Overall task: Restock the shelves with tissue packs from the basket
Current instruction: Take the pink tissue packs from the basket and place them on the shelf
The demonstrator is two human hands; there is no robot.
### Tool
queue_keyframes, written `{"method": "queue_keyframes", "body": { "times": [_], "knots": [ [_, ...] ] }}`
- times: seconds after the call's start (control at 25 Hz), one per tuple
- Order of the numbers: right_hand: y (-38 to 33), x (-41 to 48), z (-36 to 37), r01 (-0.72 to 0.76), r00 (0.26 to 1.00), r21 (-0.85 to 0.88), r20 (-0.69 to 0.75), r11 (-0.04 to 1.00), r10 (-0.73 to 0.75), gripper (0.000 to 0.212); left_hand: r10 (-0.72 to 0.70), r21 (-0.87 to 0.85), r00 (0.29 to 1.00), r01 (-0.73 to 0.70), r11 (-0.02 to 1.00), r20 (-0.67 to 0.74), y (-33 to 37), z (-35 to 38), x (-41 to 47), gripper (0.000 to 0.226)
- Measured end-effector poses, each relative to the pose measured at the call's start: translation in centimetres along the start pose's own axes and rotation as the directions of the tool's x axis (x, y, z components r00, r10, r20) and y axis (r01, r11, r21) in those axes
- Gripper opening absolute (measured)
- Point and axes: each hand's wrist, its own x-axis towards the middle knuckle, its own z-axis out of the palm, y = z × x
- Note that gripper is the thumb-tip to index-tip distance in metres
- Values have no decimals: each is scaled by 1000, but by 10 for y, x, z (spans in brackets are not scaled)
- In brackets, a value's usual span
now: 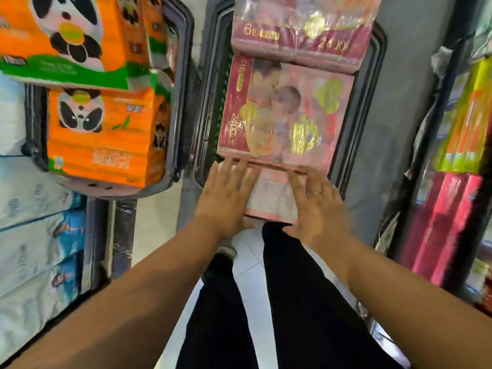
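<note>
1. White-tiled floor (157, 222) of a shop aisle, seen from above: a dark plastic basket (210, 97) holds two pink film-wrapped tissue packs, and the nearer pink pack (287, 110) lies in its near half
2. Both hands meet that pack's near end face: the left hand (226, 198) and the right hand (316, 206), which wears a ring, have their fingers straight and spread, touching the wrap without curling round it
3. A clean lift likely calls for thumbs hooked under the bottom edge and palms pressing in from both sides, since the slick film may slip and the bundle could sag
4. Legible print: "6包" and "2400" on the farther pink pack (300, 30), "2400" on the nearer one; the pale label on the end face is too blurred to read
5. Orange panda-printed packs (106, 134) fill a second dark basket (182, 83) at left, their characters unreadable; white-and-blue wrapped packs (34, 209) are stacked beside it
</note>
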Motion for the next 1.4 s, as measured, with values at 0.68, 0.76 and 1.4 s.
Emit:
{"method": "queue_keyframes", "body": {
  "times": [0.68,0.76,1.4],
  "knots": [
    [11,1,22,78,976,60,-210,995,-64,109,30,61,938,-10,998,-346,4,17,7,91],
    [9,-4,21,95,970,72,-232,993,-76,103,42,62,940,-22,998,-340,4,17,2,91],
    [-50,-92,-90,183,932,7,-320,983,-171,103,82,-116,890,-149,982,-448,-31,-68,-92,92]
  ]
}}
